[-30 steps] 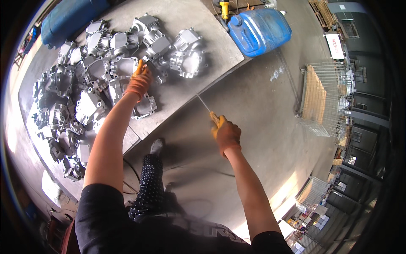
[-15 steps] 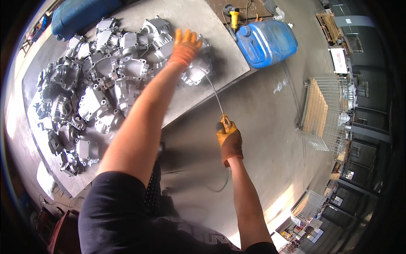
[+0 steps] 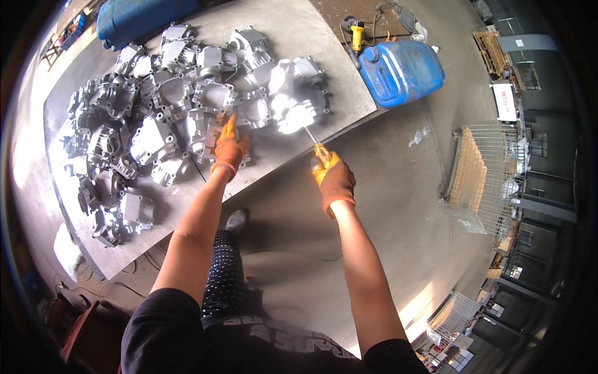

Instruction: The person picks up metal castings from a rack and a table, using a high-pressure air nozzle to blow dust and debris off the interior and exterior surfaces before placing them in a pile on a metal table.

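My right hand (image 3: pixel 336 181), in an orange-yellow work glove, is closed round the yellow handle of an air blow gun (image 3: pixel 322 151). Its thin metal tube points at a brightly lit grey metal casting (image 3: pixel 294 117) by the table's near edge. My left hand (image 3: pixel 230 148), gloved alike, is over the near side of the pile, its fingers stretched out against a casting (image 3: pixel 200 132). Whether it grips that casting is hard to see. Several more ribbed castings (image 3: pixel 152 140) cover the left of the metal table (image 3: pixel 346 81).
A blue plastic jerrycan (image 3: pixel 408 71) lies beyond the table's right corner, near a yellow-and-black power tool (image 3: pixel 356 37). Another blue container (image 3: pixel 140 19) rests at the table's far left. A wire mesh cage (image 3: pixel 489 177) stands on the floor to the right.
My left hand has come back from the far castings toward me and leftward. My right hand has lifted the blow gun slightly forward, its tip staying near the castings at the table's right.
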A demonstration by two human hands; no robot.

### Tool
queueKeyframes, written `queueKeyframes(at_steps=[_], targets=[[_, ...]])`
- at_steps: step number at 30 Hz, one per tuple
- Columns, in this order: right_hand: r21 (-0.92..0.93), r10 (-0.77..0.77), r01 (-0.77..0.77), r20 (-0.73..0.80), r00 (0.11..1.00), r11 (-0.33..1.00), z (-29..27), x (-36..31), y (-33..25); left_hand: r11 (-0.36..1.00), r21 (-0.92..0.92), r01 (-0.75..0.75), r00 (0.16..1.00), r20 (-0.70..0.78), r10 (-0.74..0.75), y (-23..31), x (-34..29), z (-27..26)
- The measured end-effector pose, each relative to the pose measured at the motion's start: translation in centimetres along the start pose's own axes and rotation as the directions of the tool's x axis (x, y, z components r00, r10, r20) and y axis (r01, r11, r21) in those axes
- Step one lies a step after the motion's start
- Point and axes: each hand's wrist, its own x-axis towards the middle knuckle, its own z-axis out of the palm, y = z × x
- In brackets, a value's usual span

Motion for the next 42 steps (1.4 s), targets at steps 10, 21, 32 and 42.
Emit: queueKeyframes(at_steps=[10,21,32,42], targets=[[0.214,-0.009,0.06,-0.234,0.972,0.975,-0.9,4.6,4.8,0.282,-0.415,0.865,0.502,0.711,-0.493,2.4,0.9,9.9],[0.412,0.045,-0.084,0.104,0.994,0.907,-1.4,6.5,8.4,-0.288,-0.743,0.605,0.646,0.669,-0.367,4.5,6.6,18.4],[0.382,-0.181,0.155,0.033,0.983,0.911,1.5,6.8,2.1,0.591,-0.71,0.383,0.923,0.268,-0.276,-1.9,-2.4,2.3],[0.591,-0.844,0.642,0.134,0.52,0.489,3.1,-8.1,9.4,0.65,0.288,0.703,0.645,0.128,-0.754,-27.7,-47.2,-16.2]])
